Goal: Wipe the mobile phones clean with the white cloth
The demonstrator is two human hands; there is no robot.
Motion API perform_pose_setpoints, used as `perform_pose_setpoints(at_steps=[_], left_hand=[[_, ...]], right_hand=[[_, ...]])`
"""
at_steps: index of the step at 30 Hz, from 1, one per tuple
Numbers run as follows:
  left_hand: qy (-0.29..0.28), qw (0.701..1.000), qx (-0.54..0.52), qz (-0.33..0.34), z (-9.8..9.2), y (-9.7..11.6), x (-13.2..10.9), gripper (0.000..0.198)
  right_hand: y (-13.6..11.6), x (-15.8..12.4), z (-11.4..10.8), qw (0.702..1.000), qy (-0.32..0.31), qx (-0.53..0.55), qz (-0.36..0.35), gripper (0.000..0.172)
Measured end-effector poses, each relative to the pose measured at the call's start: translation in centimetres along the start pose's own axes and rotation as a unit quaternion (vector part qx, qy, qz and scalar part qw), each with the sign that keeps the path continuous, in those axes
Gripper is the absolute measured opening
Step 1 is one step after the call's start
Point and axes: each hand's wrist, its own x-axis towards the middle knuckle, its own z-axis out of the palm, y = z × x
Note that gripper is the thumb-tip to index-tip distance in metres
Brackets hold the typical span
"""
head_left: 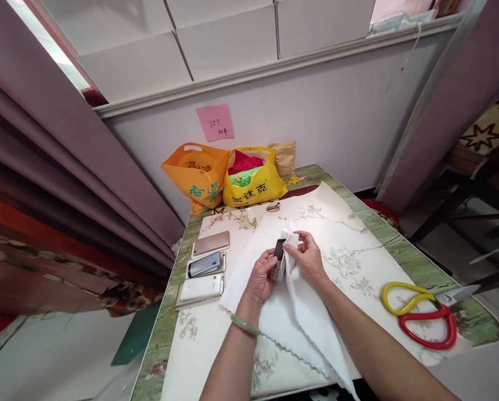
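Observation:
My left hand (263, 275) grips a small keypad mobile phone (278, 262) with a dark screen and pale keys, held upright above the table. A green bangle circles that wrist. In my right hand (310, 257), thumb and fingers pinch a fold of white cloth (293, 323) against the phone's upper right edge. The rest of the cloth hangs down and spreads over the table under both hands. Left of my hands lie several phones: a rose-gold one (211, 243), a blue-grey one (204, 264) on top of another, and a white one (201, 287) also stacked on another.
Large scissors (427, 314) with yellow and red handles lie at the table's right side. An orange bag (197, 172), a yellow bag (253, 184) with coloured contents and a brown packet (283, 157) stand at the back by the wall. A small bottle (252, 217) is nearer.

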Motion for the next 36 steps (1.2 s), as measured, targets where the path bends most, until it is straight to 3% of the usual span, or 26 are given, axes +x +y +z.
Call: perform_pose_setpoints(at_steps=[3,6,14,20,22,25,30,33,36], left_hand=[[0.000,1.000,0.003,0.000,0.0,-0.1,0.1,0.042],[-0.003,1.000,0.002,0.005,0.0,-0.1,0.1,0.040],[-0.004,1.000,-0.003,0.010,-0.2,-0.2,0.1,0.039],[-0.005,1.000,-0.004,0.015,-0.5,-0.4,0.2,0.036],[-0.001,1.000,-0.011,0.023,-0.6,-0.6,0.3,0.035],[0.031,0.998,-0.040,0.040,-0.7,-0.7,0.5,0.032],[0.057,0.995,-0.064,0.054,-1.0,-0.8,0.8,0.032],[0.050,0.995,-0.064,0.058,-1.0,-0.7,0.9,0.033],[0.058,0.995,-0.065,0.053,-1.0,-0.7,0.9,0.034]], right_hand=[[-0.4,-0.2,-0.1,0.997,0.061,-0.034,-0.029,0.059],[-0.6,-0.4,-0.1,0.994,0.081,-0.053,-0.050,0.053],[-1.4,-1.0,0.3,0.975,0.045,-0.079,-0.202,0.015],[-1.3,-0.8,0.1,0.974,0.016,-0.110,-0.197,0.014],[-1.0,-0.7,0.0,0.979,-0.012,-0.106,-0.173,0.015],[-0.7,-0.7,-0.1,0.983,-0.107,-0.065,-0.131,0.018],[-0.9,-1.0,-0.1,0.956,-0.273,-0.030,-0.100,0.020],[-1.2,-1.2,-0.1,0.949,-0.304,-0.021,-0.083,0.021],[-1.2,-1.3,-0.1,0.953,-0.291,-0.020,-0.080,0.024]])
